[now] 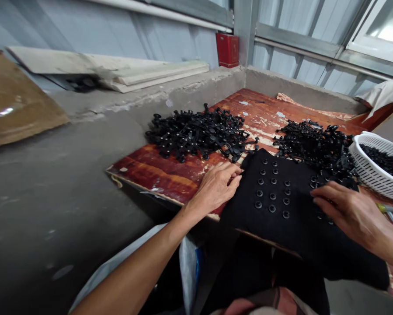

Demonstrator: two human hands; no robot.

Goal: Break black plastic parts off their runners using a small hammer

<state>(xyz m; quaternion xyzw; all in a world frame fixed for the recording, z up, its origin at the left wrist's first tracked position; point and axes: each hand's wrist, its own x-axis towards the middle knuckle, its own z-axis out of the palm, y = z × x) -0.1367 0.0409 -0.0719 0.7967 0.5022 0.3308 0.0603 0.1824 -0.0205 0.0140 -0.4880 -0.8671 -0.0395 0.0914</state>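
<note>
A black cloth (pixel 281 218) lies over the near edge of a worn red board (pixel 170 170) and carries several small black ring-shaped parts (pixel 273 192) in rows. My left hand (pixel 216 186) rests at the cloth's left edge, fingers curled and touching the fabric. My right hand (pixel 343 208) lies flat on the cloth's right side, fingers stretched toward the rings, holding nothing I can see. Two heaps of black plastic pieces sit behind: one at the left (pixel 199 133), one at the right (pixel 314 142).
A white slotted basket (pixel 370 175) with small black parts stands at the right. A yellow-handled tool (pixel 388 210) lies by my right wrist. A concrete ledge (pixel 117 109), boards (pixel 144 72), cardboard (pixel 15 105) and a red box (pixel 227 49) are behind.
</note>
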